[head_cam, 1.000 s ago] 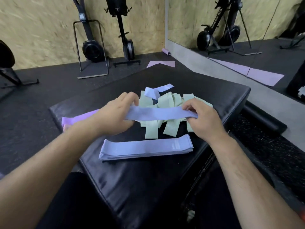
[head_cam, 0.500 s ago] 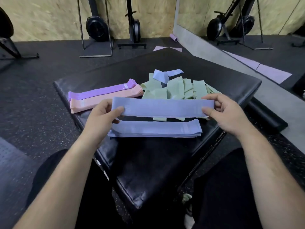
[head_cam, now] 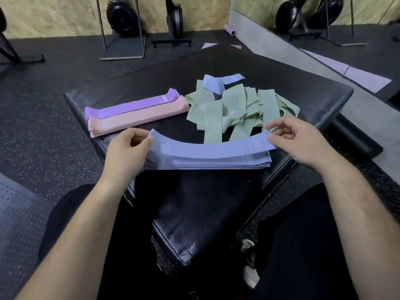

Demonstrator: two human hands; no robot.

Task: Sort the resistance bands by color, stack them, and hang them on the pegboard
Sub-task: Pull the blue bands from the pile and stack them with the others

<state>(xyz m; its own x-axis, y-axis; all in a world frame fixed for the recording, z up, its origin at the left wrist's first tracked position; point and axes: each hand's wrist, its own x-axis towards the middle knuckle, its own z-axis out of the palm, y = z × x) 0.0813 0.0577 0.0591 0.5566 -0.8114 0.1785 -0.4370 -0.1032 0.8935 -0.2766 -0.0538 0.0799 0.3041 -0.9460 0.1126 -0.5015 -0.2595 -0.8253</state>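
Observation:
A blue resistance band (head_cam: 207, 148) sags between my two hands just above the blue stack (head_cam: 216, 164) on the black padded bench (head_cam: 216, 213). My left hand (head_cam: 126, 150) pinches its left end and my right hand (head_cam: 296, 139) pinches its right end. Behind the stack lie a neat pink stack (head_cam: 138, 119) and a purple stack (head_cam: 132, 106) side by side. To their right is a loose heap of green bands (head_cam: 240, 109) with one more blue band (head_cam: 216, 82) lying on its far side.
Gym machines (head_cam: 123, 16) stand on the dark rubber floor along the wooden wall. A mirror (head_cam: 324, 29) runs along the right above a grey ledge. A pink foam roller (head_cam: 229, 30) lies by the wall. My knees flank the bench's near corner.
Both hands have lowered the blue band from mid-air onto the blue stack; its middle now sags down to the pile. The view has tilted downward.

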